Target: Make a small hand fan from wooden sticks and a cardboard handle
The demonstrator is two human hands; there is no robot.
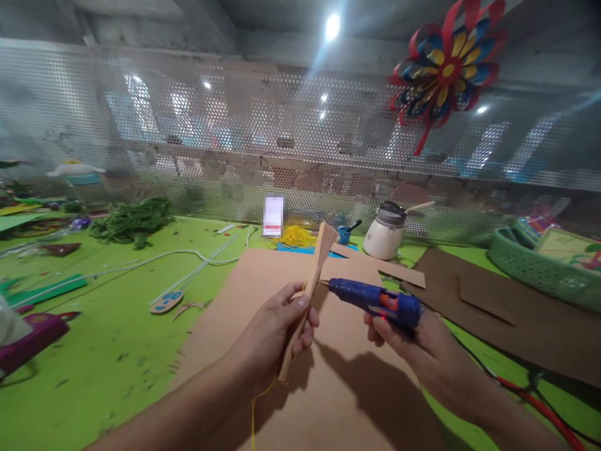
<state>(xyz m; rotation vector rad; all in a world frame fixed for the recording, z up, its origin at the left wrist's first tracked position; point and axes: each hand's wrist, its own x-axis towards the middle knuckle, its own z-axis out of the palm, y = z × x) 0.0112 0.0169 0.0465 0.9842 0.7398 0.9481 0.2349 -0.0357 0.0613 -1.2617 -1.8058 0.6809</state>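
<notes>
My left hand (286, 319) is closed around a narrow bundle of folded tan cardboard (323, 247), which stands tilted, its upper end fanned into thin pleats. A yellow string (254, 413) hangs below it. My right hand (404, 341) grips a blue glue gun (359, 293) that points left, its thin metal nozzle at or very near the side of the bundle, just above my left fingers. Contact cannot be made out for certain. Beneath both hands lies a large sheet of tan cardboard (263, 275) on the green tabletop (117, 338).
A white jar (384, 235) with a grey lid, yellow strands (295, 236) and a small blue pot (344, 235) stand behind. Dark brown board (530, 313) and a green basket (539, 269) are right. Green yarn (134, 219) and a purple object (32, 338) are left.
</notes>
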